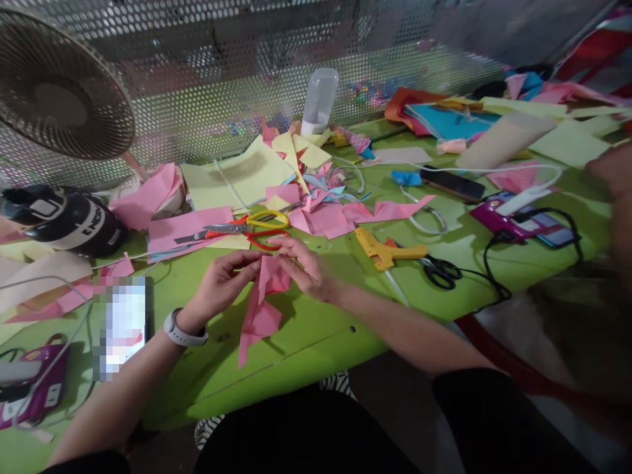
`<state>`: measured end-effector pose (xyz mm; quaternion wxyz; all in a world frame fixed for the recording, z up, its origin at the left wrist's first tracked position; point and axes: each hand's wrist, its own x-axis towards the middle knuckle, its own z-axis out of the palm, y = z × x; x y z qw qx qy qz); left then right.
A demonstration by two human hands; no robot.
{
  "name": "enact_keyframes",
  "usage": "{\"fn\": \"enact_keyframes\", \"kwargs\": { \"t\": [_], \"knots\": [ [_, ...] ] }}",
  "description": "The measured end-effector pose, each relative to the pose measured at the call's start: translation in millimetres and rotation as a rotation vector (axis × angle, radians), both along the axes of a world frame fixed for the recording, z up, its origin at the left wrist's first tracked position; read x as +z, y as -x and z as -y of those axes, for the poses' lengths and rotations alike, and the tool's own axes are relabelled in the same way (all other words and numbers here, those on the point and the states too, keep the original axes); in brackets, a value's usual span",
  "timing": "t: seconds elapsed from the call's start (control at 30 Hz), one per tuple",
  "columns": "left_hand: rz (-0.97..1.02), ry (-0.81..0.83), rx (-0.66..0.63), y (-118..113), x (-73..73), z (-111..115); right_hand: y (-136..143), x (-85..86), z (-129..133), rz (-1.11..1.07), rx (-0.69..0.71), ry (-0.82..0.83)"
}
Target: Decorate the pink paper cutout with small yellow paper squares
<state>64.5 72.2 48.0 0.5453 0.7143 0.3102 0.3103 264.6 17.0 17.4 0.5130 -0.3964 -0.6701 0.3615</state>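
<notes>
Between my two hands hangs a folded strip of pink paper (264, 319), its lower end pointing down over the green table. My left hand (224, 283), with a pale watch band on the wrist, pinches the paper's upper left edge. Thumb and fingers of my right hand (303, 266) close on its upper right edge. Just beyond the hands lie scissors with yellow and red handles (266, 230), resting partly on pink paper. A yellow glue gun (388, 250) is to the right of my right hand, with black-handled scissors (441, 272) beside it.
Paper scraps (320, 210) are heaped behind the hands. At left stand a fan (62, 99) and a black bottle (74, 220), with a lit phone (123, 322) nearer. Purple power strips (513, 217) with trailing cables lie at both sides. Another person's arm (615, 178) shows at far right.
</notes>
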Motion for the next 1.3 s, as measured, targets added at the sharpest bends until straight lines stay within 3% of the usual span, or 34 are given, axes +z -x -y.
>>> {"fn": "enact_keyframes", "kwargs": {
  "t": [0.17, 0.33, 0.83, 1.13, 1.3],
  "knots": [
    [-0.027, -0.12, 0.063, -2, -2.5, 1, 0, 0.5, -1, 0.044, 0.01, 0.02],
    [-0.025, -0.152, 0.032, -1, -1.4, 5, 1, -0.6, -3, 0.025, 0.029, -0.023],
    [0.024, 0.174, -0.025, 4, -0.5, -2, -3, 1.2, -6, 0.053, 0.14, -0.017],
    [-0.035, 0.067, -0.077, 6, 0.6, -5, -3, -0.9, -7, 0.071, 0.194, 0.02],
    [-0.021, 0.103, -0.08, 7, -1.0, -5, -3, 0.7, -6, 0.066, 0.189, 0.04]
  ]
}}
